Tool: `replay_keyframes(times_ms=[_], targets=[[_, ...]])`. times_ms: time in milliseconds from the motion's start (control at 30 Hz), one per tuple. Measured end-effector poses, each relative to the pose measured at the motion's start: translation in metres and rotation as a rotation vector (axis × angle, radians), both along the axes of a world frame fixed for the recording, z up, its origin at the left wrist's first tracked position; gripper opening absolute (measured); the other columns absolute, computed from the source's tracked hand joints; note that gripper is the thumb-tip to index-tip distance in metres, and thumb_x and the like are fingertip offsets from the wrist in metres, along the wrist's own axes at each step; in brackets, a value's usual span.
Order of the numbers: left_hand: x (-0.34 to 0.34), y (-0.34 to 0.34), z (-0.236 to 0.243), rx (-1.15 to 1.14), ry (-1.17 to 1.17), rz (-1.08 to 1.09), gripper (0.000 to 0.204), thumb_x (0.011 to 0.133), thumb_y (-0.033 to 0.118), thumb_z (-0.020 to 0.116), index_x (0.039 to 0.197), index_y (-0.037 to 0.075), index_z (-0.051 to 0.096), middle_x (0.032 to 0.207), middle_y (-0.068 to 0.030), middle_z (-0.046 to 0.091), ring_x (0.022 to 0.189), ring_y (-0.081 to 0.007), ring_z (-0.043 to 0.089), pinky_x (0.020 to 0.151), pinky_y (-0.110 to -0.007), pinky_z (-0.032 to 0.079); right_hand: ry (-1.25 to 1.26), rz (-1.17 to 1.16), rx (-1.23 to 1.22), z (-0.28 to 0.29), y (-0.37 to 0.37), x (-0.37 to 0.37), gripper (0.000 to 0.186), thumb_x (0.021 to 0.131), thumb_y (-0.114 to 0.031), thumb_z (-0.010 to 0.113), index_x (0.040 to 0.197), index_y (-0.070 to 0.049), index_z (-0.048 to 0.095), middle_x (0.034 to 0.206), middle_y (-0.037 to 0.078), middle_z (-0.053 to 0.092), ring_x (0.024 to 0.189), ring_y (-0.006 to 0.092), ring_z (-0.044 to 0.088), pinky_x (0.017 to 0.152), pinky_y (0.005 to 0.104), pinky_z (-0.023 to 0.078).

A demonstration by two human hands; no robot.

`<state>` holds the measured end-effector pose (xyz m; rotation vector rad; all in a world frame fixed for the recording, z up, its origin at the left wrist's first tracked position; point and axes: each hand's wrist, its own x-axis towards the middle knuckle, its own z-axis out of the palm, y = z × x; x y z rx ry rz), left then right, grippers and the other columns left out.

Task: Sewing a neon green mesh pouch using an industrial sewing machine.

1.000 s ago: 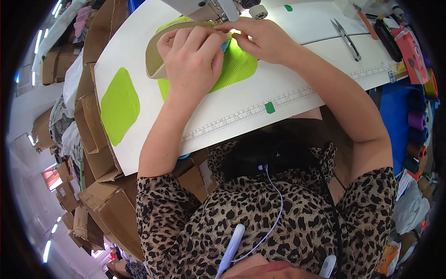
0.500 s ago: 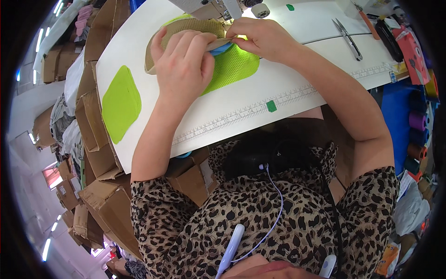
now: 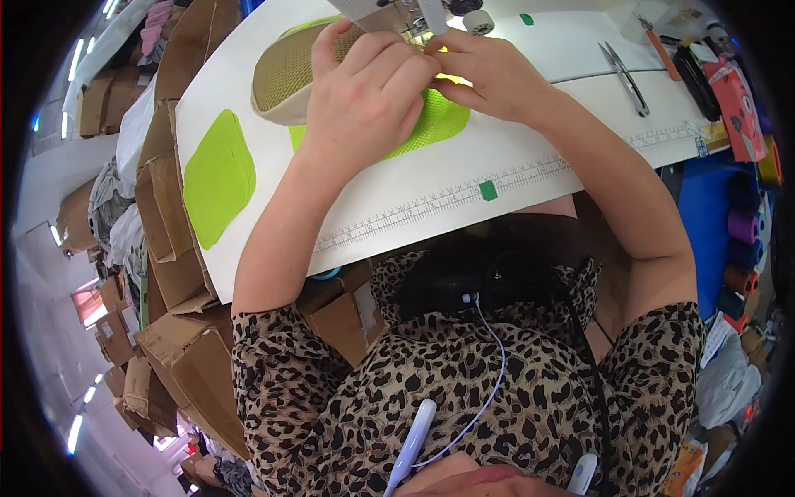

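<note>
A tan mesh fabric piece (image 3: 286, 70) with a pale rim lies curved over a bright yellow-green mesh piece (image 3: 443, 123) under the head of a sewing machine (image 3: 426, 15). Across the tan piece bends my left hand (image 3: 364, 95), its fingers closed on the fabric near the needle area. Just right of it, my right hand (image 3: 493, 79) pinches the edge of the layered mesh fabric, with thumb and forefinger close together. My fingers hide the exact grip and most of the needle area.
Flat lime-green cut pieces (image 3: 219, 178) lie stacked on the white table (image 3: 273, 224) at left. A ruler strip (image 3: 447, 203) runs along the near edge. Thread snips (image 3: 625, 79) and an orange-handled tool (image 3: 658, 48) lie at right. Cardboard boxes (image 3: 178, 352) stand left of the table.
My left hand has moved right and closed up beside my right hand. The tan fabric has tilted, and the blue patch beneath it is now hidden. My right hand has shifted slightly right.
</note>
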<state>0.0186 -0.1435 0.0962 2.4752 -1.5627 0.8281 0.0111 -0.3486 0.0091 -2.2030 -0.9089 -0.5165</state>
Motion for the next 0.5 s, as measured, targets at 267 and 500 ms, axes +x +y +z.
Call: replay_keyframes(times_ms=[267,500], targets=[[-0.035,0.031,-0.034,-0.15,0.003,-0.449,0.022,0.074,0.014,0.08,0.093,0.018,0.07,0.1,0.0029,0.07,0.093,-0.0199,0.066,0.086,-0.039,0.051,0.022,-0.003,0.043,0.011,0.006,-0.008,0.015,0.083,-0.017,0.072,0.097,-0.015,0.066,0.087,-0.002,0.069,0.07,0.0218,0.067,0.06,0.034,0.053],[-0.017,0.025,-0.059,-0.242,0.523,0.211,0.033,0.087,0.024,0.075,0.116,0.01,0.069,0.105,-0.0112,0.071,0.096,-0.0316,0.068,0.085,-0.042,0.054,-0.093,-0.123,0.092,0.019,0.0,-0.021,0.015,0.079,-0.012,0.074,0.091,-0.009,0.064,0.065,0.005,0.061,0.054,0.0232,0.06,0.049,0.0356,0.047]])
